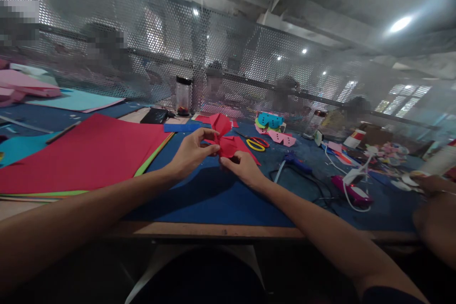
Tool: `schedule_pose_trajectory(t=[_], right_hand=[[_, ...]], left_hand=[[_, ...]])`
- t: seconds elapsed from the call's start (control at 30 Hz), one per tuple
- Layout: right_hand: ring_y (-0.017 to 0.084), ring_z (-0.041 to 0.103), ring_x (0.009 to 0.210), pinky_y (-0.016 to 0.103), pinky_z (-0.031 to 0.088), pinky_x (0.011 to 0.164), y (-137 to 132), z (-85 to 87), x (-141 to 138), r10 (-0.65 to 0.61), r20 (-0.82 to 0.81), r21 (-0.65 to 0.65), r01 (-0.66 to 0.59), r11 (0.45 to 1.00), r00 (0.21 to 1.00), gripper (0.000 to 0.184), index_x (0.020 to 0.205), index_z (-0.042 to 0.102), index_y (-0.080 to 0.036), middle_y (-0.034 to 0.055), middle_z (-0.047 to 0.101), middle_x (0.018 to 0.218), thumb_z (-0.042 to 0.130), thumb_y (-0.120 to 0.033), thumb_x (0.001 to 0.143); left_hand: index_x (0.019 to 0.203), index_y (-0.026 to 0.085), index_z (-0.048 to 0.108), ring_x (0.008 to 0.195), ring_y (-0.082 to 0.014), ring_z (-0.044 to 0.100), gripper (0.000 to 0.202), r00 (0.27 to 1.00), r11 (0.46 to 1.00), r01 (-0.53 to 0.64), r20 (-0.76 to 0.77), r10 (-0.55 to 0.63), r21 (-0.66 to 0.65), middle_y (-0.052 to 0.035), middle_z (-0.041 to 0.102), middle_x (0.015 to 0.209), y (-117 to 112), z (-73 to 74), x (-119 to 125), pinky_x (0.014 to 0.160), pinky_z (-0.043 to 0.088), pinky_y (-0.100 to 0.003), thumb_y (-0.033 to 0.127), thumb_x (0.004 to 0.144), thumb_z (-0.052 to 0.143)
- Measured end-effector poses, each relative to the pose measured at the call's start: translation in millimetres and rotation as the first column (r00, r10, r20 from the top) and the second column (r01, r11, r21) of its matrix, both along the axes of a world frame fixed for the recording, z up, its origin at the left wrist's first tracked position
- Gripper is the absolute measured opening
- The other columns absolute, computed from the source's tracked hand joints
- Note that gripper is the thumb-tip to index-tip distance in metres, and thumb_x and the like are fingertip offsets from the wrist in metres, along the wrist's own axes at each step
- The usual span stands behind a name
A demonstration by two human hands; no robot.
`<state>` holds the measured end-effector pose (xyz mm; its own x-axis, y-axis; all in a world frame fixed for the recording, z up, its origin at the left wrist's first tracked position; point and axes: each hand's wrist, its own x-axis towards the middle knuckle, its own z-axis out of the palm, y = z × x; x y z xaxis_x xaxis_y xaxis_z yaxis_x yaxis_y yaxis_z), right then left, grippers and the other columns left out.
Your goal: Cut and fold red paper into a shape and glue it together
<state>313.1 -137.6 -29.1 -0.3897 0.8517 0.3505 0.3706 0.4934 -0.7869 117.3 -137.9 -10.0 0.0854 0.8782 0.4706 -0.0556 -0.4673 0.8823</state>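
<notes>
Both hands hold a folded red paper piece (227,146) above the blue table mat, its upper flap standing like a bow or petal. My left hand (194,152) pinches its left side between thumb and fingers. My right hand (244,168) grips its lower right part, thumb in front. More red paper (251,152) lies on the mat behind the hands. Just right of it are scissors (257,144) with yellow and red handles. The exact fold of the held paper is partly covered by my fingers.
Large red sheets (96,152) are stacked at left. A blue glue gun (297,162), a magenta glue gun (352,192) and their cords lie at right. Pink and blue paper cutouts (270,121) and a lidded jar (184,95) stand behind. Another person's hand (436,190) is at far right.
</notes>
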Motion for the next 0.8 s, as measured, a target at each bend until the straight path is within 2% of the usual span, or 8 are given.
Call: schedule_pose_trajectory(t=[0.6,0.8], right_hand=[[0.018,0.07,0.066,0.026,0.051,0.064,-1.6,4.0,-0.6,0.018,-0.043,-0.054,-0.02,0.998,0.999,0.048,0.081,0.074,-0.014,0.0078,0.076,0.074,0.071,-0.061,0.085],[0.016,0.068,0.063,0.026,0.051,0.062,-2.5,4.4,-0.2,0.025,-0.052,-0.048,-0.027,0.998,0.998,0.045,0.075,0.071,-0.015,0.0066,0.075,0.07,0.071,-0.059,0.085]], left_hand=[[0.109,0.015,0.065,0.072,-0.0131,0.069,0.044,1.0,0.999,0.0,0.003,0.0,-0.032,-0.003,0.069,0.099,-0.4,1.1,-0.2,0.067,0.058,-0.028,0.024,0.071,0.085],[0.11,0.016,0.066,0.074,-0.0127,0.068,0.043,1.0,1.0,0.015,0.009,-0.015,-0.011,-0.0035,0.068,0.1,3.0,-3.1,-0.8,0.067,0.059,-0.027,0.023,0.072,0.084]])
